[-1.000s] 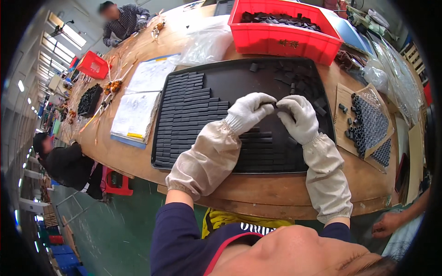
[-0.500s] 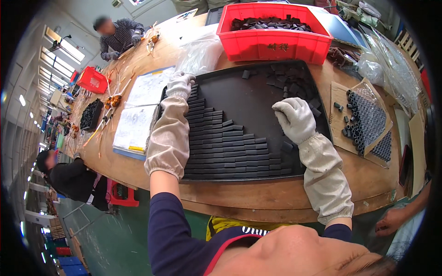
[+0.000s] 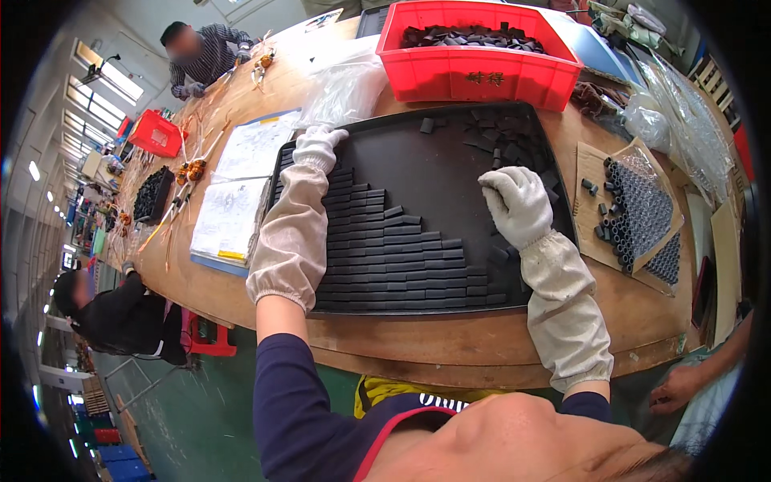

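Both my hands wear white gloves and pale sleeve covers. My left hand is at the upper left of a large black tray, above the upper ends of the laid rows. Its fingers are bent down, with one finger or the thumb pointing right; what they hold, if anything, is hidden. My right hand hovers over the tray's right side, its fingers curled together around something I cannot make out. Short black tubes lie in close rows, stepped down toward the right. Loose black pieces are heaped in the far right corner.
Beyond the tray stands a red bin of black pieces. Left are papers on a blue folder and a clear plastic bag. Right lie bagged tubes on cardboard. Two co-workers sit leftward; another person's hand shows lower right.
My left hand has shifted slightly, and a finger or thumb now points out to the right. My right hand stays almost in place, its fingers still curled. The view has moved a little.
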Action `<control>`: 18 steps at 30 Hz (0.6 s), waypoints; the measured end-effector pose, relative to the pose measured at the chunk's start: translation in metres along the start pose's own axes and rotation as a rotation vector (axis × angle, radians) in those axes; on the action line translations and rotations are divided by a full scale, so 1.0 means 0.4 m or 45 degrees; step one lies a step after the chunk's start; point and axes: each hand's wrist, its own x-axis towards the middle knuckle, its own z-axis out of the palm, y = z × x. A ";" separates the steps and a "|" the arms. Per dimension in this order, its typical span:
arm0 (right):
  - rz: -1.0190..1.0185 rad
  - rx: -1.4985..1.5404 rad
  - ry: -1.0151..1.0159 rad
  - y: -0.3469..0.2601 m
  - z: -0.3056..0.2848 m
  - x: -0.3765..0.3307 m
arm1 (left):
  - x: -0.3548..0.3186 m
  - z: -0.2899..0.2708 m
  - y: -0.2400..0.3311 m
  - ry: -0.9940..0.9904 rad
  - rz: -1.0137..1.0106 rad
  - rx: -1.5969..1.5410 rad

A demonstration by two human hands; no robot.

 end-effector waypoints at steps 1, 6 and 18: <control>-0.008 -0.018 0.012 0.004 -0.002 0.000 | 0.006 -0.008 0.008 -0.077 -0.081 -0.029; 0.078 -0.324 0.087 0.060 -0.030 0.015 | 0.041 -0.015 0.018 -0.089 -0.200 0.086; 0.275 -0.508 -0.012 0.136 -0.030 -0.027 | 0.138 -0.101 0.467 -0.080 -0.171 -0.276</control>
